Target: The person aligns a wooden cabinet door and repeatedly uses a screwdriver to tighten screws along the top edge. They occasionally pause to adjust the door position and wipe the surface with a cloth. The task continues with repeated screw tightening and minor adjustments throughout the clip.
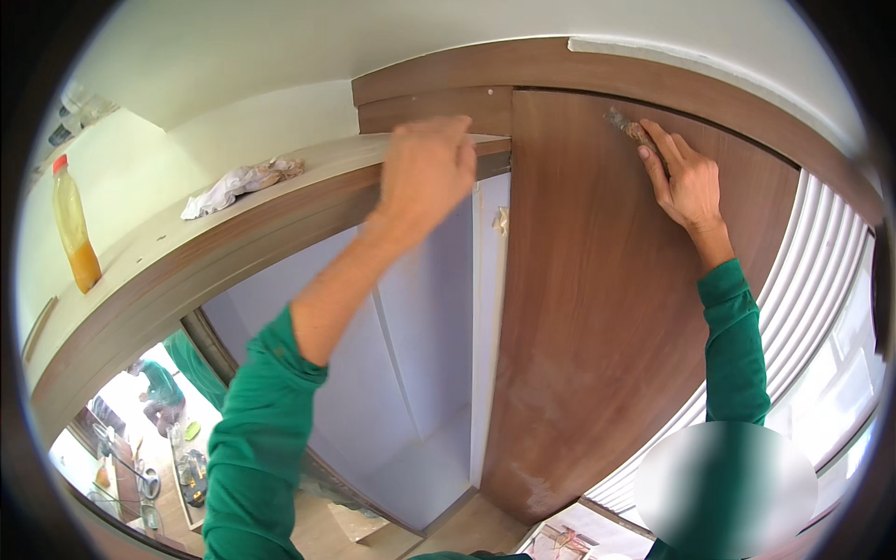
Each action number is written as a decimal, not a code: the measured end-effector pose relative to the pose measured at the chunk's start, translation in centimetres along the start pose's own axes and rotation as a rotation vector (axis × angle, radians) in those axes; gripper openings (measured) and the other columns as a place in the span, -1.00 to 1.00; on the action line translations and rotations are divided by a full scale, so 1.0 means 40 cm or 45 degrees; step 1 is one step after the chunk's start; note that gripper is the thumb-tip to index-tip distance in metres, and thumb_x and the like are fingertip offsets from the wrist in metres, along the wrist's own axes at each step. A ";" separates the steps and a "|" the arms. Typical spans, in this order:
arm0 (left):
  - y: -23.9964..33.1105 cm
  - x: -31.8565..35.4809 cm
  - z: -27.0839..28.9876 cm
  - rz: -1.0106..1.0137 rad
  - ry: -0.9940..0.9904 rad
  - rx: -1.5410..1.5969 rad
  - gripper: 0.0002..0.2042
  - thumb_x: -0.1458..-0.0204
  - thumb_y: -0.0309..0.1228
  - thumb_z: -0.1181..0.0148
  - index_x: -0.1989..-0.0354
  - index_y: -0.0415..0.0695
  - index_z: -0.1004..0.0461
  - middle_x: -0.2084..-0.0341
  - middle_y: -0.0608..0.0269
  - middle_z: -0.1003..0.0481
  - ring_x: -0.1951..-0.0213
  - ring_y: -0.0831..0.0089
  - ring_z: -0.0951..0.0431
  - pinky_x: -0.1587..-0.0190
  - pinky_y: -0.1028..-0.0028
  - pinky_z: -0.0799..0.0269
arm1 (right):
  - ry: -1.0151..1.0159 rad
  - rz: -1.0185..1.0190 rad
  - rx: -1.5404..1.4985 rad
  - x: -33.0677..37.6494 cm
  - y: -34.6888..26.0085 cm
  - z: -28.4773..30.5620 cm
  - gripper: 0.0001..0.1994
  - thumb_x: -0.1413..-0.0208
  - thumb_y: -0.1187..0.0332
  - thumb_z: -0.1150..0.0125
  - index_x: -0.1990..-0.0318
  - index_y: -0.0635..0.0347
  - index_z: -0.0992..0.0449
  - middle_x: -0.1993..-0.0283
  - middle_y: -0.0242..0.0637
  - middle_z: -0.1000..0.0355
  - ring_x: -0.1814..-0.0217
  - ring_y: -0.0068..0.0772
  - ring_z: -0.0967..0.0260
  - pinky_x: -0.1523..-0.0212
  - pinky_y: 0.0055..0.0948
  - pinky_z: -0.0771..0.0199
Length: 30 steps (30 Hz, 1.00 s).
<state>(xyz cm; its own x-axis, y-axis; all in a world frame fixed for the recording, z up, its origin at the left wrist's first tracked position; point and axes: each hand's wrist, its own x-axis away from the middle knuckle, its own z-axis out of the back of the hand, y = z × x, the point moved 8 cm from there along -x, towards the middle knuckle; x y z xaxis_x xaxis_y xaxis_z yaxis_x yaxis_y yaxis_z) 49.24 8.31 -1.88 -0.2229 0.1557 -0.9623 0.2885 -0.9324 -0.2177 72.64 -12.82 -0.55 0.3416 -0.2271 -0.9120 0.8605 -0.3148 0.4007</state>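
Observation:
My left hand grips the front edge of a wooden top shelf of a cabinet, fingers curled over the edge. My right hand is raised against the upper part of a brown wooden door panel and holds a small brush-like tool whose tip touches the panel near its top edge. Both arms wear green sleeves.
On the shelf lie a crumpled cloth and a plastic bottle of orange liquid with a red cap. The cabinet's pale inside is open. A person in green crouches on the floor far below, among tools. White slats are at right.

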 end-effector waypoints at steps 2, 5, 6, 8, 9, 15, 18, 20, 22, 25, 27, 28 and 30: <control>-0.030 -0.081 0.006 0.245 -0.236 -0.071 -0.80 -0.14 -0.36 -0.28 0.18 -0.18 -0.71 0.37 0.04 -0.71 0.31 0.07 -0.71 0.12 0.15 -0.61 | 0.039 -0.020 0.020 0.011 0.014 0.006 -0.68 -0.32 0.22 -0.28 -0.18 0.01 -0.58 0.41 -0.31 -0.48 0.49 -0.15 -0.46 0.48 -0.21 -0.47; -0.067 -0.175 -0.031 0.152 -0.439 -0.289 -0.82 -0.15 -0.38 -0.23 0.20 -0.15 -0.72 0.42 0.09 -0.70 0.36 0.09 -0.70 0.17 0.13 -0.61 | 0.079 -0.063 0.011 0.016 0.031 0.015 -0.69 -0.31 0.20 -0.29 -0.15 -0.02 -0.59 0.42 -0.35 -0.48 0.50 -0.17 -0.46 0.48 -0.21 -0.47; -0.090 -0.189 -0.045 0.102 -0.535 -0.379 -0.81 -0.16 -0.39 -0.22 0.19 -0.17 -0.72 0.40 0.07 -0.70 0.34 0.08 -0.70 0.15 0.13 -0.61 | 0.086 -0.071 0.003 0.015 0.023 0.013 -0.70 -0.31 0.21 -0.28 -0.15 -0.02 -0.59 0.42 -0.35 -0.48 0.50 -0.17 -0.46 0.48 -0.22 -0.47; -0.130 -0.219 -0.114 0.053 -0.759 -0.479 -0.78 -0.17 -0.40 -0.20 0.14 -0.21 -0.71 0.31 0.01 -0.71 0.23 0.05 -0.70 0.07 0.15 -0.60 | 0.094 -0.084 0.005 0.017 0.017 0.010 -0.70 -0.31 0.21 -0.28 -0.14 -0.01 -0.59 0.43 -0.36 -0.48 0.50 -0.19 -0.47 0.48 -0.22 -0.48; -0.160 -0.216 -0.151 0.070 -0.884 -0.506 -0.75 -0.18 -0.40 -0.19 0.10 -0.22 -0.71 0.24 -0.03 -0.71 0.16 0.04 -0.70 0.01 0.16 -0.59 | 0.114 -0.067 -0.007 0.015 0.009 0.010 -0.71 -0.30 0.21 -0.28 -0.13 -0.01 -0.59 0.43 -0.37 -0.47 0.50 -0.19 -0.47 0.47 -0.23 -0.49; -0.204 -0.173 -0.378 0.429 -1.188 -0.022 -0.43 -0.23 -0.35 -0.19 -0.43 -0.20 -0.35 -0.33 -0.23 -0.42 -0.37 -0.04 -0.41 -0.40 0.24 -0.31 | 0.114 -0.037 0.012 0.021 0.012 0.010 -0.72 -0.29 0.23 -0.29 -0.10 -0.01 -0.61 0.44 -0.37 -0.47 0.51 -0.22 -0.46 0.47 -0.25 -0.50; -0.208 -0.158 -0.428 0.416 -1.140 0.075 -0.31 -0.27 -0.30 -0.18 -0.56 -0.16 -0.14 -0.43 -0.26 -0.29 -0.45 -0.08 -0.30 -0.47 0.24 -0.20 | 0.109 -0.010 0.032 0.018 0.006 0.008 -0.69 -0.31 0.22 -0.30 -0.16 0.00 -0.60 0.43 -0.36 -0.47 0.53 -0.24 -0.44 0.48 -0.26 -0.47; -0.212 -0.156 -0.445 0.357 -1.170 0.024 -0.29 -0.28 -0.28 -0.17 -0.59 -0.15 -0.10 -0.45 -0.26 -0.27 -0.45 -0.10 -0.29 -0.48 0.22 -0.18 | 0.109 -0.013 0.053 0.011 -0.003 0.015 -0.69 -0.30 0.22 -0.30 -0.16 0.00 -0.60 0.44 -0.35 -0.47 0.52 -0.23 -0.44 0.47 -0.26 -0.47; -0.208 -0.153 -0.456 0.301 -1.296 -0.133 -0.31 -0.29 -0.28 -0.15 -0.58 -0.14 -0.12 -0.44 -0.26 -0.28 -0.44 -0.13 -0.29 -0.48 0.19 -0.18 | 0.105 -0.021 0.069 0.008 -0.001 0.016 -0.74 -0.28 0.23 -0.29 -0.07 0.00 -0.61 0.45 -0.35 -0.45 0.52 -0.19 -0.45 0.47 -0.24 -0.49; -0.145 -0.135 -0.279 0.226 -1.353 -0.130 -0.36 -0.28 -0.26 -0.18 -0.52 -0.14 -0.25 -0.34 -0.28 -0.39 -0.38 -0.13 -0.38 -0.41 0.14 -0.29 | 0.073 0.010 0.040 0.005 -0.017 0.009 -0.76 -0.26 0.24 -0.29 -0.03 0.00 -0.62 0.46 -0.35 -0.44 0.52 -0.18 -0.45 0.48 -0.23 -0.49; -0.110 -0.134 -0.165 0.156 -1.158 -0.097 -0.41 -0.25 -0.22 -0.23 -0.44 -0.16 -0.38 -0.20 -0.26 -0.53 -0.29 -0.11 -0.48 -0.32 0.12 -0.40 | 0.072 0.008 0.062 0.003 -0.005 0.007 -0.75 -0.25 0.25 -0.30 -0.04 0.00 -0.63 0.46 -0.35 -0.44 0.53 -0.18 -0.45 0.48 -0.23 -0.49; -0.081 -0.118 -0.077 0.187 -1.051 -0.120 -0.43 -0.22 -0.21 -0.26 -0.38 -0.18 -0.44 -0.13 -0.24 -0.57 -0.25 -0.12 -0.51 -0.28 0.11 -0.43 | 0.086 -0.003 0.055 0.003 -0.001 0.006 -0.74 -0.24 0.25 -0.31 -0.05 -0.01 -0.64 0.46 -0.35 -0.44 0.53 -0.19 -0.45 0.48 -0.23 -0.48; -0.020 -0.081 0.068 0.256 -0.932 -0.196 -0.42 -0.14 -0.20 -0.34 -0.31 -0.24 -0.49 -0.08 -0.22 -0.60 -0.23 -0.13 -0.53 -0.28 0.08 -0.43 | 0.085 -0.044 0.071 0.016 0.020 0.018 -0.72 -0.22 0.24 -0.33 -0.06 -0.01 -0.66 0.45 -0.35 -0.45 0.53 -0.19 -0.45 0.47 -0.24 -0.49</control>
<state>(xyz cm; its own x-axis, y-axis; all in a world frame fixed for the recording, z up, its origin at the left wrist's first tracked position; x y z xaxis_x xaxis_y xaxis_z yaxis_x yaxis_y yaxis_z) 47.22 7.68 1.87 -0.6958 -0.3171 -0.6445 0.5029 -0.8557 -0.1220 73.27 -13.90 -0.75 0.3384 -0.1536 -0.9284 0.8504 -0.3725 0.3716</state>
